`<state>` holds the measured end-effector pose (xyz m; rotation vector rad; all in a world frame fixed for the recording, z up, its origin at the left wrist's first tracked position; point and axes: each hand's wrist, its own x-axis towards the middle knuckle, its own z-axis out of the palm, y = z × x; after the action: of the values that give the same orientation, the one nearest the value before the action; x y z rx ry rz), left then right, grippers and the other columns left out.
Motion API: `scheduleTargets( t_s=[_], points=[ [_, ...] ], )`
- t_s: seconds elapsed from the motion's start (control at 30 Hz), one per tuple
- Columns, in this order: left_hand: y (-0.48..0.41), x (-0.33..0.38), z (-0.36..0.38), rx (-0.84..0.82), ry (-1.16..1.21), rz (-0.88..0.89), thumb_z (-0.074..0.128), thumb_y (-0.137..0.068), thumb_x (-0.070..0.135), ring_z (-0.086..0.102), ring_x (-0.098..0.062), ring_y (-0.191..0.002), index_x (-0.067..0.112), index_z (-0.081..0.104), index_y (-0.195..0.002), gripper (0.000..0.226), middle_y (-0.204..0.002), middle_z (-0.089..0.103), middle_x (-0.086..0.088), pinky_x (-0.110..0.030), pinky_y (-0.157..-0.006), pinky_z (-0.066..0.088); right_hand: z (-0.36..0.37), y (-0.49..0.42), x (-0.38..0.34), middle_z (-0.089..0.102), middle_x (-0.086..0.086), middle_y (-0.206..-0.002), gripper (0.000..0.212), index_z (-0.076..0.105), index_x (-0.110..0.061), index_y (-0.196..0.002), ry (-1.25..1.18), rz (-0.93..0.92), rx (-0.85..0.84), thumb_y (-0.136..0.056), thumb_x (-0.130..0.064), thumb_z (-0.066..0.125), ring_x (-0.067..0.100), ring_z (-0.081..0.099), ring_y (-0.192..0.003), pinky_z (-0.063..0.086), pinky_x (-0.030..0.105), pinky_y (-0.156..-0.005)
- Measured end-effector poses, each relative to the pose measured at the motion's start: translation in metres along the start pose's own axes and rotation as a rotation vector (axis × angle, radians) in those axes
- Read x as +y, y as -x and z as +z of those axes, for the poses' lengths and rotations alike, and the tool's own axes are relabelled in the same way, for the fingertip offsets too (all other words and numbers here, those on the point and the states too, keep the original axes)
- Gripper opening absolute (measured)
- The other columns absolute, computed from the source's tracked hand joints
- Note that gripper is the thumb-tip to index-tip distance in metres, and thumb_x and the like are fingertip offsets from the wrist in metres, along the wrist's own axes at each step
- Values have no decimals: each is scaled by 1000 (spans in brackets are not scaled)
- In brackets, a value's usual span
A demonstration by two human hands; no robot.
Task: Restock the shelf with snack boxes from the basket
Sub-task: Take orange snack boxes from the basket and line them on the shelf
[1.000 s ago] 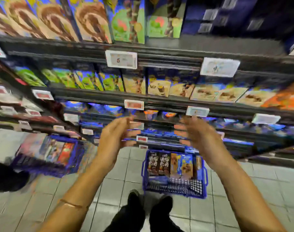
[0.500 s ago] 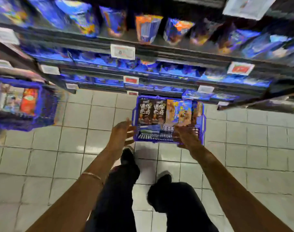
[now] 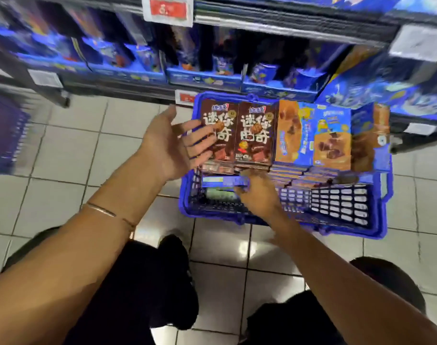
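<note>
Snack boxes [image 3: 332,140] stand rowed in the basket [image 3: 336,207] on the floor [image 3: 75,158] below the shelf [image 3: 287,23]. Picking seems the step: left grip [image 3: 177,143] hovers open beside the brown boxes [image 3: 252,135]; right grip [image 3: 257,192] reaches a flat blue box [image 3: 225,181], closure too blurred to tell. Next: clasp firmly, lift.

Upright snack boxes [image 3: 274,135] in blue basket [image 3: 336,220]

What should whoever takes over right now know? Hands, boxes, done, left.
Left hand: open, palm up, reaching over the left brown box; contact unclear.
Right hand: down in the basket, at a flat blue box; grip too blurred to tell.
Upright boxes stand in a row in the basket, on the floor before the shelf.
Done: no box lifted clear.
Left: lift boxes, shelve them.
</note>
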<state>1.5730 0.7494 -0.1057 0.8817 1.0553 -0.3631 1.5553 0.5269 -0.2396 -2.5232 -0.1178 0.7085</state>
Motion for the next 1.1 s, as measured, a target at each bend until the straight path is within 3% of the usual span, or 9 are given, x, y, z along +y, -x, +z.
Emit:
scheduleTargets(
  t_s=[0.2, 0.33, 0.53, 0.7, 0.8, 0.83, 0.9, 0.97, 1.1],
  points=[
    [-9, -25, 5, 1, 17, 89, 34, -109, 60, 80, -23, -82, 17, 66, -114, 54, -101, 83, -7, -35, -79, 54, 18, -16, 11, 64, 2, -125, 49, 61, -24, -131, 382, -166, 70, -83, -23, 72, 30, 54, -122, 52, 40, -89],
    [1, -32, 5, 45, 22, 103, 38, -109, 57, 79, -24, -90, 16, 68, -104, 50, -100, 82, -7, -36, -79, 53, 9, -13, 7, 65, 0, -126, 44, 62, -29, -129, 351, -185, 83, -87, -16, 65, 30, 59, -117, 54, 38, -86],
    [22, -20, 5, 47, 100, 203, 43, -108, 51, 75, -20, -94, 19, 65, -99, 40, -88, 82, -3, -35, -82, 49, -40, 19, 28, 70, -3, -117, 29, 71, -24, -116, -177, -210, 35, -88, -15, 75, 22, 66, -109, 53, 37, -91],
    [36, -18, 23, 29, 71, 333, 47, -105, 57, 65, -17, -92, 24, 62, -87, 41, -96, 75, 3, -37, -87, 43, -90, 50, 9, 78, -2, -94, 18, 75, -21, -102, -833, -214, 94, -89, -9, 74, 12, 73, -86, 57, 23, -71],
    [42, -35, 37, -66, 62, 400, 45, -103, 69, 59, -18, -74, 20, 57, -95, 51, -76, 72, 2, -33, -68, 40, -110, 53, -16, 78, 8, -101, 17, 74, -14, -110, -1011, -231, 91, -93, -14, 70, 20, 73, -92, 59, 35, -77],
    [43, -41, 40, -120, 68, 402, 42, -102, 72, 65, -21, -77, 19, 60, -102, 56, -83, 75, -1, -33, -69, 45, -114, 52, -24, 78, 9, -102, 17, 74, -12, -111, -1050, -234, 75, -95, -15, 68, 23, 74, -90, 59, 37, -75],
    [45, -48, 46, -295, 112, 378, 34, -100, 78, 75, -33, -110, 14, 71, -117, 76, -118, 78, -9, -43, -94, 56, -121, 52, -39, 78, 5, -97, 14, 77, -16, -101, -1127, -242, 31, -98, -15, 63, 19, 75, -82, 60, 33, -65],
    [46, -50, 49, -440, 163, 363, 26, -99, 81, 65, -39, -131, 16, 68, -139, 87, -138, 71, -14, -55, -107, 53, -123, 53, -50, 77, 0, -94, 23, 80, -23, -88, -1156, -238, -14, -100, -18, 60, 16, 75, -83, 60, 31, -65],
    [45, -50, 47, -512, 248, 360, 25, -101, 78, 59, -40, -137, 18, 58, -151, 85, -153, 58, -18, -57, -113, 47, -118, 51, -63, 79, 1, -95, 29, 82, -26, -84, -1160, -219, -97, -101, -25, 58, 17, 76, -85, 59, 31, -66]
  ],
)
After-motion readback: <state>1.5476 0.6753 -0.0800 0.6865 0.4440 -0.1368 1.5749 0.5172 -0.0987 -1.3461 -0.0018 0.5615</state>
